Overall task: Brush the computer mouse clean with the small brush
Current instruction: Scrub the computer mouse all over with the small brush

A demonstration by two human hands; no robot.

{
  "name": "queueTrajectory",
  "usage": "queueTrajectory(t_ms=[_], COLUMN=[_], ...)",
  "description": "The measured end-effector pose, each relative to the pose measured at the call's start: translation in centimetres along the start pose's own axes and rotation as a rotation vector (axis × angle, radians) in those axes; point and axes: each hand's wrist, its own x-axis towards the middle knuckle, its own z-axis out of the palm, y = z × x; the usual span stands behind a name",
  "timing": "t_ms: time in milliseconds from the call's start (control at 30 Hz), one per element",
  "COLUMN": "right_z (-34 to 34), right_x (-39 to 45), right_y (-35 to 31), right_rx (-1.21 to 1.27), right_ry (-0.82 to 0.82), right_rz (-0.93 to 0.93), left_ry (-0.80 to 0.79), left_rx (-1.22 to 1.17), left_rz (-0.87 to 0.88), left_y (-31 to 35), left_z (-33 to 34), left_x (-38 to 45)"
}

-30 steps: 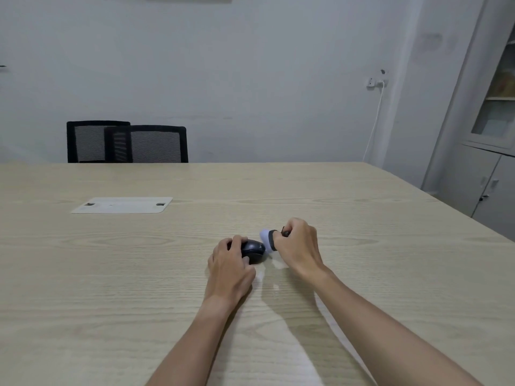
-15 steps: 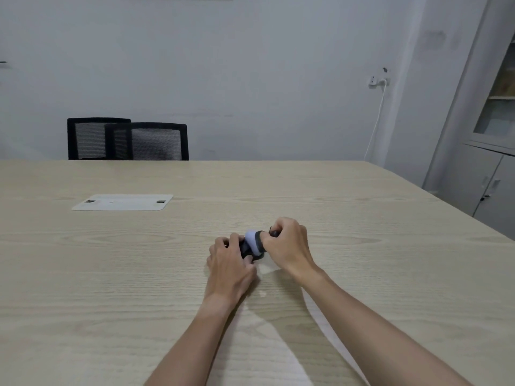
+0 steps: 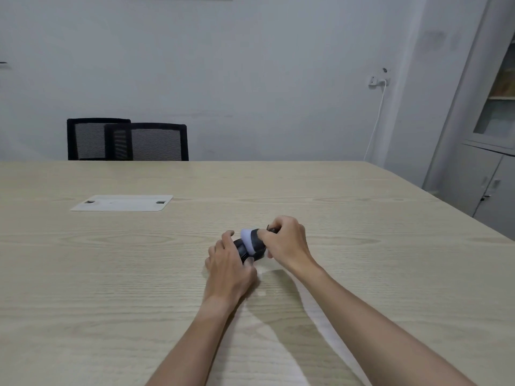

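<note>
While the long wooden table filled most of the view, two black mesh chairs stood at its far edge and a white cover plate lay flat on it, well left of the work; the left hand curled round the computer mouse near the table's middle, pinning it to the wood; the right hand gripped the small brush, its pale bristles touching the mouse's top. A hard stroke could, I judged, skid the smooth mouse out from under the left fingers; the mouse's long axis seemed to run left-near to right-far, though which end was its front could not be told.
</note>
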Motion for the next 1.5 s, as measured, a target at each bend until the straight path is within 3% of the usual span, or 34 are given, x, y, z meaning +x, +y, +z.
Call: queueTrajectory(t_ms=[100, 400, 567, 767, 867, 967, 1067, 1200, 1333, 1500], right_z=[0.6, -0.6, -0.1, -0.7, -1.1, -0.8, 0.1, 0.2, 0.4, 1.2], right_x=[0.1, -0.2, -0.8, 0.3, 0.1, -0.5, -0.8, 0.2, 0.4, 0.6], right_y=[0.6, 1.5, 2.3, 3.3, 3.0, 2.3, 2.0, 2.0, 0.5, -1.0], right_rx=[-0.017, -0.168, -0.045, -0.187, -0.110, 0.045, 0.014, -0.121, -0.055, -0.039], right_ry=[-0.040, 0.112, 0.001, 0.124, 0.160, 0.113, 0.034, 0.098, 0.115, -0.059], right_rz=[0.022, -0.051, -0.086, 0.031, 0.016, -0.042, -0.070, -0.018, -0.075, -0.073], left_ry=[-0.004, 0.005, 0.012, 0.021, 0.025, 0.023, 0.025, 0.029, 0.027, 0.031], left_rx=[-0.005, 0.009, -0.014, 0.009, -0.004, -0.025, -0.032, -0.041, -0.043, -0.066], left_rz=[0.008, 0.017, 0.014, 0.022, 0.019, 0.016, 0.012, -0.003, -0.018, -0.024], left_y=[0.0, 0.0, -0.1, -0.1, -0.1, -0.1, -0.1, -0.1, -0.3, -0.4], left_z=[0.0, 0.0, 0.0, 0.1, 0.2, 0.1, 0.0, 0.0, 0.1, 0.1], left_x=[-0.1, -0.1, -0.1, -0.1, 0.0, 0.0, -0.2, 0.0, 0.1, 0.2])
